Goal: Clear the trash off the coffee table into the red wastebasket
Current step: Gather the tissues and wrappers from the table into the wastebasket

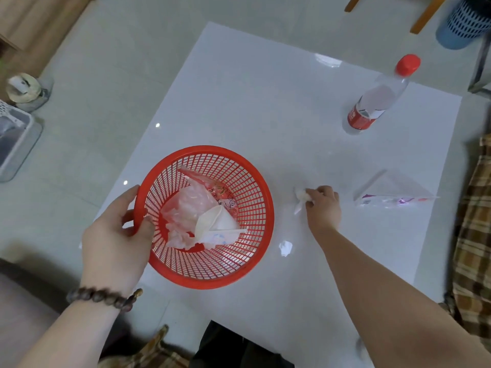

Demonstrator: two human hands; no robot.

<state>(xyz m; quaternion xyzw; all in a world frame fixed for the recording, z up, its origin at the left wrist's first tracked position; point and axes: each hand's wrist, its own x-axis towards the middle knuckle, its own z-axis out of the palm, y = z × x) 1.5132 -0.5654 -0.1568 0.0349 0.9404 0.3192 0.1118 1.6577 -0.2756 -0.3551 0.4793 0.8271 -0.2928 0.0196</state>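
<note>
white and glossy, the coffee table (265,107) fills the shot over a pale tiled floor, and we're well into this clear-up. red wastebasket (204,216) sits on the near left part of the tabletop, and it's already got a haul inside: a crumpled clear plastic bag (186,205), a printed wrapper (224,196) and a flattened paper cup (216,225). so a fair share looks done, by my reading. left to go: a small white scrap of tissue (300,199) just right of the basket, a clear plastic packet (393,192) further right, and a bottle with a red cap (377,96) standing upright at the far right, well apart from the rest. now the hands. left hand (117,235) grips the basket's near rim, thumb hooked inside over the edge, fingers curled round the outside. right hand (322,205) is down on the table, fingers bent and pinching that tissue scrap, which looks to be touching the surface. a beaded bracelet (103,297) rides the left wrist, and plaid fabric (475,235) edges in on the right.
</note>
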